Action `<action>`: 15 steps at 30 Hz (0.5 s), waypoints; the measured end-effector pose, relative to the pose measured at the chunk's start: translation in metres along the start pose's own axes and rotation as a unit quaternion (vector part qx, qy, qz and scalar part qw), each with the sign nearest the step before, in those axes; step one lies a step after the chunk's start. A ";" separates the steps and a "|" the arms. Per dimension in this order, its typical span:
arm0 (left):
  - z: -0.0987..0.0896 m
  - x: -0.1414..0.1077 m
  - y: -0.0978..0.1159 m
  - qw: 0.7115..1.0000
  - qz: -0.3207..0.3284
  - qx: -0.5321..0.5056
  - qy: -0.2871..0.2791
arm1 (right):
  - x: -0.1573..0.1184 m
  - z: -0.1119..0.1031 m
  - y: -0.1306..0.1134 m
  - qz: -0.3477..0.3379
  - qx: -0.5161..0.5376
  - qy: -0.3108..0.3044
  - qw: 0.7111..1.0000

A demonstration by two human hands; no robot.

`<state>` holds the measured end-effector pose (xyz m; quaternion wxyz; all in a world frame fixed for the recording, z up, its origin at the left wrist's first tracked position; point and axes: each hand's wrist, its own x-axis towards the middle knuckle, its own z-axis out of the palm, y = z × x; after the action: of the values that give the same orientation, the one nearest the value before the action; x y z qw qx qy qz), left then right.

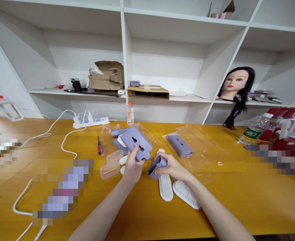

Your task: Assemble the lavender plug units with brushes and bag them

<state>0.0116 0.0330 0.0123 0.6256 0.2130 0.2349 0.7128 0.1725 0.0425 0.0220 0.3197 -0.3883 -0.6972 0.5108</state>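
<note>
Shell [143,144], flat, lilac and slotted, is pinched in the left hand [133,167] above the middle of the bench [227,211]; the right hand [171,167] grips a hollow lilac sleeve [162,163] just right of it. Inadequate finger pressure could let either smooth, seemingly plastic part slip onto a ribbed white oblong insert [166,190], and crinkled clear film [202,147] to the right could snag the sleeve's rim.
</note>
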 end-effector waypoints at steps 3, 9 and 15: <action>-0.001 0.001 0.000 1.000 0.008 0.010 0.008 | 0.000 -0.001 0.002 -0.003 0.036 0.009 0.999; 0.001 -0.002 -0.003 1.000 -0.006 0.001 0.015 | 0.000 -0.001 0.004 0.000 0.088 0.044 0.995; 0.004 -0.007 -0.007 0.998 -0.061 0.001 -0.007 | -0.002 0.005 -0.006 -0.004 0.062 0.003 0.998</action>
<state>0.0204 0.0271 0.0113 0.6694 0.2039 0.2433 0.6717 0.1684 0.0379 0.0259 0.3472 -0.3663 -0.6652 0.5503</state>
